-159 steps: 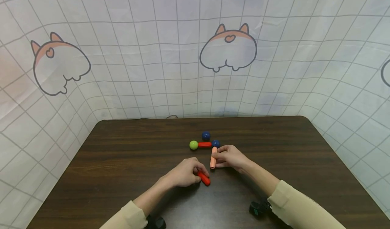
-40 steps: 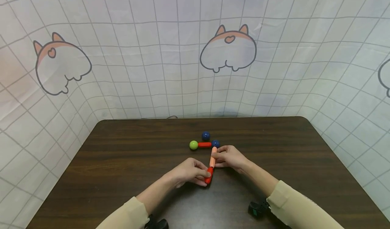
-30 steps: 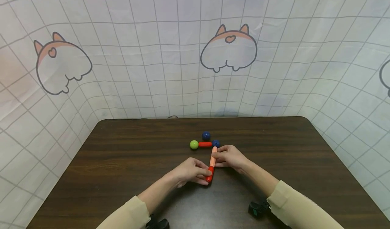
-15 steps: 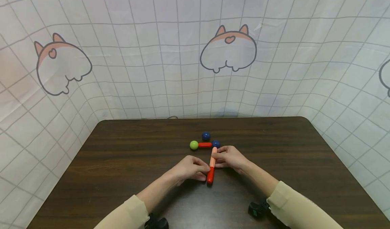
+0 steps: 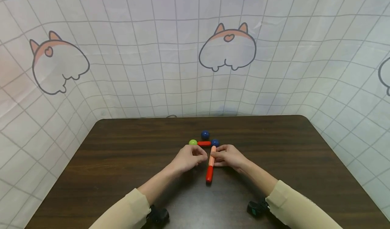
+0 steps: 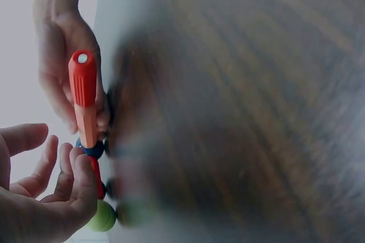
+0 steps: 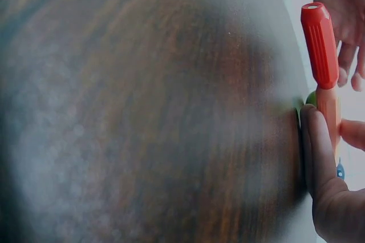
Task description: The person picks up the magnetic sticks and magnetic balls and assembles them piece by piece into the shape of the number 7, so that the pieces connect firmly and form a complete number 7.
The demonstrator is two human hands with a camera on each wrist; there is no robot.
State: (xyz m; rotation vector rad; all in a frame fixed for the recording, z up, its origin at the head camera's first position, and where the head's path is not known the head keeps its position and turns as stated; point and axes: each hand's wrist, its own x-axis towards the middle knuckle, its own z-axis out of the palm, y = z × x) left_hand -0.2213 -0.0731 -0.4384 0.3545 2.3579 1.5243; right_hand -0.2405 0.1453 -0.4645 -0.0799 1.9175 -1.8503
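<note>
My right hand (image 5: 230,155) pinches a peach-coloured magnetic rod (image 5: 212,158) between thumb and fingers. End to end with it, towards me, lies a red magnetic rod (image 5: 209,174); its ribbed sides and pale tip show in the left wrist view. The peach rod's far end meets a blue ball (image 5: 215,142). From that ball a second red rod (image 5: 203,143) runs left to a green ball (image 5: 193,142), partly hidden by my left hand (image 5: 188,158). That hand hovers left of the peach rod, fingers loosely bent, nothing between them in the left wrist view (image 6: 54,197).
Another blue ball (image 5: 205,134) sits by itself just behind the short red rod. All of this is on a dark wood-grain table (image 5: 122,147). A white gridded curtain (image 5: 152,69) hangs behind the table and along both sides.
The left hand brought the red rod in line with the peach rod's near end, let it go, then moved forward and up towards the green ball. The right hand kept its hold.
</note>
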